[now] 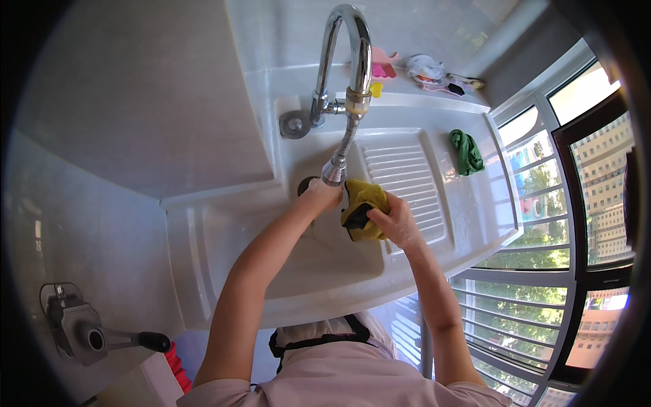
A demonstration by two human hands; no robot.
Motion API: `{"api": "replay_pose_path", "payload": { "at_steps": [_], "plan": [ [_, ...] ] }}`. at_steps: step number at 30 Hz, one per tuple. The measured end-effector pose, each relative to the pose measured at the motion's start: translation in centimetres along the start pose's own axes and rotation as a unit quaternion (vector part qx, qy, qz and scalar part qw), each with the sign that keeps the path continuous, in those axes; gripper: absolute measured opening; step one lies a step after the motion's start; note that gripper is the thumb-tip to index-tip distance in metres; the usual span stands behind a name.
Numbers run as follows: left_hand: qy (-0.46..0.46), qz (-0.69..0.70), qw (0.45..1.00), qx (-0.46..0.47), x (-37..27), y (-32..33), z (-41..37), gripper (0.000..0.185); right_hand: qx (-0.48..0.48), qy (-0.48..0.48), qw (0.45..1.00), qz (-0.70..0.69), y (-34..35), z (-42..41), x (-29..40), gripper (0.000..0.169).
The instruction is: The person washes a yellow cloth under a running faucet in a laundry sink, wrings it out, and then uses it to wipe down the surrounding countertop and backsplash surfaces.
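Over the basin of a white laundry sink (315, 277), my right hand (399, 221) pinches a folded yellow cloth (374, 193) with a dark underside or patch. The cloth hangs beside the ribbed washboard part (404, 178) of the sink. My left hand (324, 194) is under the spray head (334, 171) of the chrome faucet (358, 61), wet and partly hidden by it; whether its fingers hold anything does not show. The cloth lies just to the right of this hand, with a small gap between them.
A crumpled green cloth (467, 152) lies on the sink's right deck. Along the back ledge are a pink soap dish (382, 70), a plastic bag (424, 67) and brushes (450, 89). A hand-crank device (79, 325) is fixed to the left wall; barred windows stand at right.
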State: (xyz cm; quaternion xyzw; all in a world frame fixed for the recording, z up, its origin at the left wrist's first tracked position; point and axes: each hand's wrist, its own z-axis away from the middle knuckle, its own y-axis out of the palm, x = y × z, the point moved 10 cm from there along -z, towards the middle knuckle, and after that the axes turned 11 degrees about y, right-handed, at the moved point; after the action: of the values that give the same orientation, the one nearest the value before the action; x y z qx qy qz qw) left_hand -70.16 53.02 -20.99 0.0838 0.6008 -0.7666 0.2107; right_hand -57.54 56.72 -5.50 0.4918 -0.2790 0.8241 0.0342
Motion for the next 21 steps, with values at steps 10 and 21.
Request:
{"api": "replay_pose_path", "payload": {
  "at_steps": [10,21],
  "plan": [
    [-0.035,0.752,0.626,-0.205,1.8,2.2,6.2,0.053,0.084,0.013,0.996,-0.033,7.6,-3.2,0.2,0.027],
    [-0.154,0.820,0.442,-0.328,6.9,12.9,10.3,0.050,0.191,0.112,0.839,-0.497,13.6,-5.4,-2.1,0.027]
  ]
}}
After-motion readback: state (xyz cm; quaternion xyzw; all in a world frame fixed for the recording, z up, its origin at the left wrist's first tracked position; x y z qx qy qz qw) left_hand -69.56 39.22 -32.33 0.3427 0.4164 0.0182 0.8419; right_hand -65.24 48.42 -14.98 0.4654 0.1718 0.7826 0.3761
